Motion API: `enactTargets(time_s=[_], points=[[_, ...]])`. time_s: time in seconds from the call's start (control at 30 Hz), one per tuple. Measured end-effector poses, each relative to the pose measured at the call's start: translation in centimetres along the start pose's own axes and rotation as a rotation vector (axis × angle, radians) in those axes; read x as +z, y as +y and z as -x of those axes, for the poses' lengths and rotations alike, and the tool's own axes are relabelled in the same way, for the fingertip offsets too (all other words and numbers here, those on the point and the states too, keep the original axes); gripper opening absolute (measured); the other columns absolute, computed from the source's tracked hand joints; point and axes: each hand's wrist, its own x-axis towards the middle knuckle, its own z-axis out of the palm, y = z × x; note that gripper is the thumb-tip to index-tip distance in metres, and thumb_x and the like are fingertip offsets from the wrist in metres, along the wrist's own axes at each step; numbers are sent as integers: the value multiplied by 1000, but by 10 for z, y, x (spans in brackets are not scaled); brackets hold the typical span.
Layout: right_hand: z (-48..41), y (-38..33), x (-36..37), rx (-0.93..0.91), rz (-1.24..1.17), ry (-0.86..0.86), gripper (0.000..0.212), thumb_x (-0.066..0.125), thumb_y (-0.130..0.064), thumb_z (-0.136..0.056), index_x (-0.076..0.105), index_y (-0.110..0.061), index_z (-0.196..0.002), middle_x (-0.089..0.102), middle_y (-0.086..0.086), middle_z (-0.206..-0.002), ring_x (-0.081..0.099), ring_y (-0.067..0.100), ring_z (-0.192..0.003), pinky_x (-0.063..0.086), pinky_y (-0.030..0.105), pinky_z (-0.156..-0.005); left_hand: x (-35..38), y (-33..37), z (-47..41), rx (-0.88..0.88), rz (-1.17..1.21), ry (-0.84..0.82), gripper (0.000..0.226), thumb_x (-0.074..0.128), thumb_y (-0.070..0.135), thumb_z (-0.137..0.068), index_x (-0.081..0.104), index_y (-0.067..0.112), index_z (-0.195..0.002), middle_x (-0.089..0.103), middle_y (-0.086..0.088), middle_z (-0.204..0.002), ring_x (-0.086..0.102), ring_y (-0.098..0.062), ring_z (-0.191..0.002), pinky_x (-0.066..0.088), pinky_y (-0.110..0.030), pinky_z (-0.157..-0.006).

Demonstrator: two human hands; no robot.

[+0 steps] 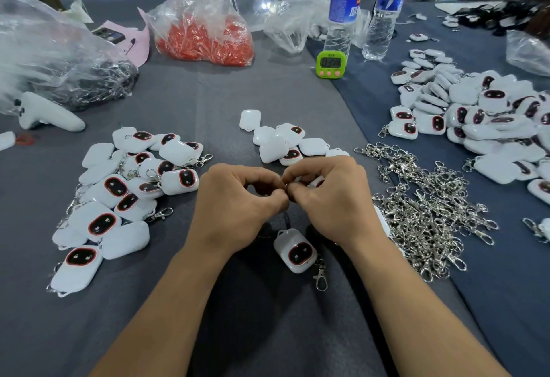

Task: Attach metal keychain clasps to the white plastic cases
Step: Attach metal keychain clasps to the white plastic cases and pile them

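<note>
Left hand: our left hand [238, 198] has its fingers curled in, with thumb and forefinger nipped tight on a small part that is hidden between the fingertips.
Right hand: our right hand [330, 195] meets it fingertip to fingertip, also curled and pinching the same small part. We cannot tell what the part is.
Cord: a thin dark cord [287, 216] hangs from the pinch towards the case below. We cannot tell whether it joins that case.
Case at hand: one white case [294, 250] lies face up on the grey cloth [268, 94] just below our hands, with a metal clasp [320, 276] at its lower right corner.
Half-hidden case: the edge of another case [317, 181] shows behind our right fingers. Whether it is held or only lying there is unclear.
Bare cases: a small pile of cases [282, 141] sits just beyond our hands.
Clasped cases: a spread of cases with clasps [119, 198] lies to our left.
Loose clasps: a heap of silver clasps [425, 213] lies just right of our right wrist.
Far right: a large mound of cases [491, 118] rests on the darker blue cloth [506, 272].
Behind: there is a green timer [329, 64], two water bottles [342, 7], a bag of red pieces [202, 28], and a clear bag of dark metal parts [89, 79].
</note>
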Motion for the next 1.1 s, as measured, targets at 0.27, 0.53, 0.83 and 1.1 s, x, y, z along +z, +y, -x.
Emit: enactTargets(time_s=[0.27, 0.53, 0.83, 1.1], points=[[-2, 0, 1, 120, -256, -30, 17, 71, -9, -68, 76, -25, -67, 66, -2, -56, 52, 7, -54, 47, 30, -54, 6, 4, 2, -2, 104, 95, 11, 74, 19, -69, 77, 29, -69, 71, 6, -63, 65, -28, -58, 53, -46, -53], [-4, 2, -3, 220, -375, -97, 9, 72, -15, -60, 77, -17, -67, 67, 6, -60, 55, 13, -59, 45, 33, -60, 0, 3, 0, 51, 74, 64, 13, 79, 18, -70, 80, 29, -77, 74, 15, -75, 67, -23, -65, 53, -39, -62], [-5, 2, -7, 356, -472, -46, 12, 75, -19, -87, 81, -20, -77, 67, -8, -62, 58, 6, -53, 44, 22, -51, -4, -3, -3, 36, -129, 302, 10, 74, 19, -74, 75, 26, -67, 66, 9, -58, 53, -4, -55, 42, -20, -58], [-8, 12, -4, 386, -406, -16, 34, 71, 7, -82, 58, -20, -97, 77, 2, -89, 62, 22, -73, 55, 38, -69, 8, -8, -1, 245, -569, -85, 8, 82, 23, -75, 80, 21, -82, 68, 1, -72, 58, -23, -80, 41, -32, -74]])
